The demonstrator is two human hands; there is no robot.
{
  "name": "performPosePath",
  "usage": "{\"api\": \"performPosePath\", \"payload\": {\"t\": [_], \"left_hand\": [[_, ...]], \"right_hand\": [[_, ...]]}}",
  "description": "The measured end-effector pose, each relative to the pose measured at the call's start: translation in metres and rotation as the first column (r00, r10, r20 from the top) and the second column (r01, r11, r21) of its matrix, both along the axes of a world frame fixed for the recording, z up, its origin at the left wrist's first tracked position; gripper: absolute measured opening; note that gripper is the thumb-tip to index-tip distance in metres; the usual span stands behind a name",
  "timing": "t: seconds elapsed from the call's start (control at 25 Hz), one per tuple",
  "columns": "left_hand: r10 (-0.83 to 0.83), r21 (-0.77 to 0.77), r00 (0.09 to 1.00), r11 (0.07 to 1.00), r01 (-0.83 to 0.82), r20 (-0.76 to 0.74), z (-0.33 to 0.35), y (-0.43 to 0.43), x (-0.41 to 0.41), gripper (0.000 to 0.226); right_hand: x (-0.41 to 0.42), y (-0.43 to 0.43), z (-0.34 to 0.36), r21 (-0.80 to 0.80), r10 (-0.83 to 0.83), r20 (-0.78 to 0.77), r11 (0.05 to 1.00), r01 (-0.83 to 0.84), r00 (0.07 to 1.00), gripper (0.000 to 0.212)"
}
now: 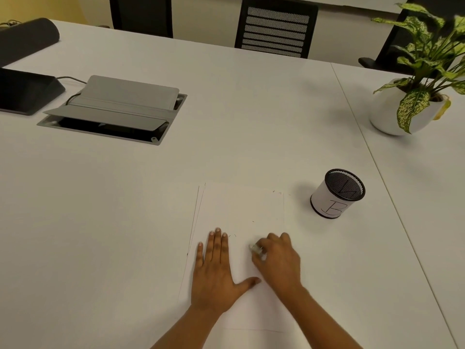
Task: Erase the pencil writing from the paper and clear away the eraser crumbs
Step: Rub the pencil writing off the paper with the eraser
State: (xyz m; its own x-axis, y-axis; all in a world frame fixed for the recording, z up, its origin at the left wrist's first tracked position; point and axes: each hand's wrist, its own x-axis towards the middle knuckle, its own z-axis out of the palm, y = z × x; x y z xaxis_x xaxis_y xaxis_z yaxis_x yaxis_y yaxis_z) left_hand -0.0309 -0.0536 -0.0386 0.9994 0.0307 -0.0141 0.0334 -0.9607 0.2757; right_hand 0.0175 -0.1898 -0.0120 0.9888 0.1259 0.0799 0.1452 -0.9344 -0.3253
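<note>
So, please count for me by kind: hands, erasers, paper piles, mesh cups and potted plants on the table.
Hands: 2, the left hand and the right hand
Erasers: 1, the eraser in the right hand
Paper piles: 1, the paper pile
Mesh cups: 1, the mesh cup
Potted plants: 1, the potted plant
Total: 6

This looks like an office meeting room: a long white desk [251,109] with a grey flip-up cable box [118,107] sunk into its top, and black mesh-backed chairs [276,28] along the far side. A black wedge-shaped console [27,90], a black mesh pen cup [337,193] and a leafy plant in a round white pot [387,114] stand on it.
</note>
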Motion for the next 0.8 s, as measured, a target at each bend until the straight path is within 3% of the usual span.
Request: {"api": "performPosePath", "payload": {"t": [0.16, 0.24, 0.44, 0.56, 0.68, 0.8], "left_hand": [[0.008, -0.016, 1.0, 1.0, -0.008, -0.009, -0.001, -0.002, -0.001, 0.116], [0.015, -0.018, 1.0, 1.0, -0.015, 0.005, -0.003, -0.002, -0.001, 0.116], [0.019, -0.012, 1.0, 1.0, -0.019, 0.002, -0.002, -0.002, 0.0, 0.109], [0.012, -0.013, 1.0, 1.0, -0.012, 0.008, -0.003, -0.001, -0.001, 0.115], [0.015, -0.002, 1.0, 1.0, -0.015, -0.018, 0.001, -0.001, -0.001, 0.116], [0.017, -0.017, 1.0, 1.0, -0.017, -0.014, 0.002, -0.001, 0.0, 0.109]], "right_hand": [[0.034, -0.014, 0.012, -0.088, -0.078, 0.017, 0.993, 0.08, 0.997, 0.025], [0.028, -0.008, 0.013, -0.061, -0.064, 0.022, 0.996, 0.065, 0.998, 0.023], [-0.018, 0.005, 0.006, 0.001, 0.181, -0.008, 0.984, -0.181, 0.983, 0.018], [0.011, -0.011, 0.014, -0.074, 0.108, -0.024, 0.991, -0.109, 0.994, 0.023], [0.016, -0.01, 0.016, -0.049, 0.042, 0.0, 0.998, -0.042, 0.999, 0.023], [-0.013, 0.006, 0.009, 0.006, 0.117, -0.027, 0.993, -0.117, 0.993, 0.02]]}}
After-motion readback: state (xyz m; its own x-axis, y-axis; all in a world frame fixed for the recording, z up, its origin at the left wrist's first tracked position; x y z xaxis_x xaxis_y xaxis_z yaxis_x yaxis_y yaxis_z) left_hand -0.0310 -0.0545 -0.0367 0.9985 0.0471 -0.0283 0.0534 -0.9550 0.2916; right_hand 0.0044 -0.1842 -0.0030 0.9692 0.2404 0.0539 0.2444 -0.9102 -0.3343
